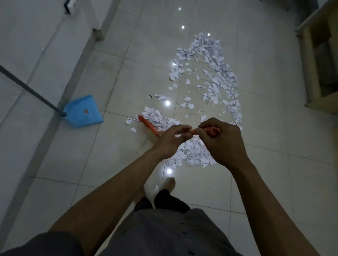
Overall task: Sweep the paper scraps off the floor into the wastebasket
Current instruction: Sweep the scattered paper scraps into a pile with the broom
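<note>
White paper scraps [210,71] lie strewn over the pale floor tiles in a long band, with a denser heap [194,153] under my hands. An orange-red broom [147,124] slants down to the left, its blurred lower end among scraps near a small pile [155,116]. My left hand [169,140] curls its fingers round the broom's handle. Just to its right, my right hand [221,142] grips the handle's reddish top end. A blue dustpan [82,112] with a long grey handle [26,87] stands at the left. No wastebasket is in view.
A white wall and a door frame [98,32] run along the left. A light wooden cabinet [323,62] stands at the right edge. My legs and one foot [169,184] are below my hands, close to the near heap. Ceiling lights glint on the tiles.
</note>
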